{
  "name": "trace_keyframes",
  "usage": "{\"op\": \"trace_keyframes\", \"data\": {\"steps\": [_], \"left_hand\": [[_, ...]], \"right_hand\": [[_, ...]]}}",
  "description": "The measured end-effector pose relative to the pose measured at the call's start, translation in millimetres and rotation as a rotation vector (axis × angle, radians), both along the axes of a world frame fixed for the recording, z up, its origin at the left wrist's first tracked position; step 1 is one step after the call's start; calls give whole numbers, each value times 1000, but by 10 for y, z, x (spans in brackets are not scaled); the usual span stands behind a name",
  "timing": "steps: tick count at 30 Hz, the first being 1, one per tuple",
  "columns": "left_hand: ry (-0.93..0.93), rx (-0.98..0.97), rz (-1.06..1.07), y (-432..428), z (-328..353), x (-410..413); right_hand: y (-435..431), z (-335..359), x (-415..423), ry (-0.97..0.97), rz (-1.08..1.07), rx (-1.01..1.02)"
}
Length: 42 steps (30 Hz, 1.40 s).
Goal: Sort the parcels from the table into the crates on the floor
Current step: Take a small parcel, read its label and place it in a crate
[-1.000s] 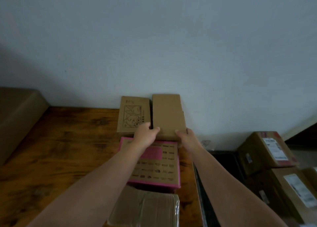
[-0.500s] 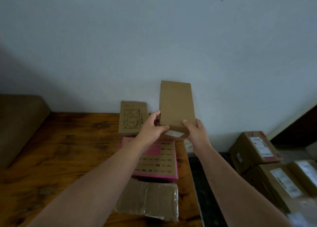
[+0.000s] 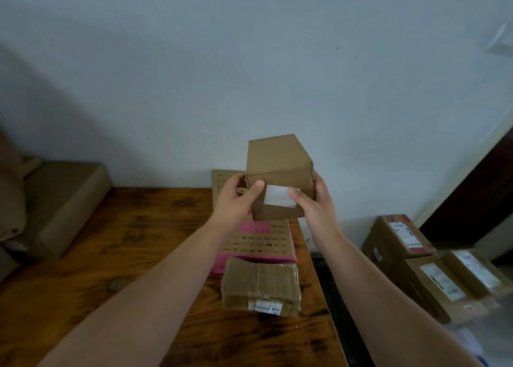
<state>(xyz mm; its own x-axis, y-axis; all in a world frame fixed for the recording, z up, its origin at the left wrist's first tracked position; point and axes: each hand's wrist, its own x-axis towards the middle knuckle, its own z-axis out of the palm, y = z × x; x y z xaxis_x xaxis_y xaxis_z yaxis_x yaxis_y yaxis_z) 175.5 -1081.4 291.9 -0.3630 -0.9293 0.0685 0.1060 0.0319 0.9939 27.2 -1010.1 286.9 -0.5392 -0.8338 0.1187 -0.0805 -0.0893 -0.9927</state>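
1. At the far left a large brown carton (image 3: 63, 205) sits on the wooden table (image 3: 111, 255), where it was a second ago.
2. The left hand (image 3: 236, 197) grasps the left side of the plain brown parcel (image 3: 277, 161), with its thumb laid across the near face.
3. That parcel lay flat against the wall a second ago. Now it is lifted clear of the table and held in the air between both hands. It is tipped back so that its white label (image 3: 276, 197) faces the camera.
4. Its lifting leaves three parcels in this corner, none of them moved: the printed carton (image 3: 222, 177) by the wall, partly hidden behind the left hand, the pink-edged box (image 3: 261, 241) below the held parcel, and the taped parcel (image 3: 261, 286) nearest the table's front.
5. The right hand (image 3: 313, 202) grips the parcel's right side, its thumb resting at the label's edge.
6. At the right, labelled boxes (image 3: 399, 236) stand on the floor beside the table. Whether the dark strip along the table's edge is a crate cannot be told.
7. Judging by the turned-up label, the pick is done and the person is probably reading where this parcel goes. Carrying it down to a crate is the step left.
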Motion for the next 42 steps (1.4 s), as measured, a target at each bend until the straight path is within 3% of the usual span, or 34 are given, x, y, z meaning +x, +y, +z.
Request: {"op": "trace_keyframes", "data": {"steps": [4,9,13,17,24,31,34,39,42], "left_hand": [[2,3,-17,94,154,202],[-75,-35,-303,113,320,407],[-237,-147,-391,85,438,441],[-287,-187,-350,79,491,405],[-131,-77,-175,36,542,469],[-9,150,-57,32,442,459],[-10,238,-91,79,428,465],[1,213,-213,210,326,498],[-112,136,-297,296,182,438]], "right_hand": [[122,90,150,-13,-11,-42],[85,344,213,-291,-123,34],[45,515,124,-228,-128,148],[77,631,35,-210,-57,231],[159,831,-57,-181,193,373],[318,661,18,-154,483,221],[313,424,40,-147,475,188],[348,264,17,-168,414,133],[430,211,-38,-234,319,131]]}}
